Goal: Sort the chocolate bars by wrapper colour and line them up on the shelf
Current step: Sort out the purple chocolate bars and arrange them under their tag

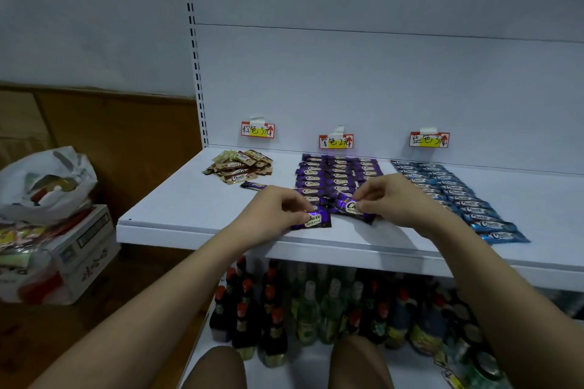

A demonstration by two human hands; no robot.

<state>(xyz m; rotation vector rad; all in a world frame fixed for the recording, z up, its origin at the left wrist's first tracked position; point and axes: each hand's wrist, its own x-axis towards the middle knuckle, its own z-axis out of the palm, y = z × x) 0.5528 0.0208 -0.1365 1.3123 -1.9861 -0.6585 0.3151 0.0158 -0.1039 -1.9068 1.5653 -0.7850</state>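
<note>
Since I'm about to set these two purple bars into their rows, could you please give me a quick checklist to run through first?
1. Left hand pinches a purple-wrapped chocolate bar: ok.
2. Right hand pinches a second purple-wrapped bar: ok.
3. Both bars sit at the front of the purple rows, under the middle price tag: ok.
4. Blue-wrapped bars lined up in rows: ok.
5. Brown-and-gold bars lined up: not ok, a loose heap.
6. Stray purple bar beside the brown heap: not ok, outside its rows.
</note>
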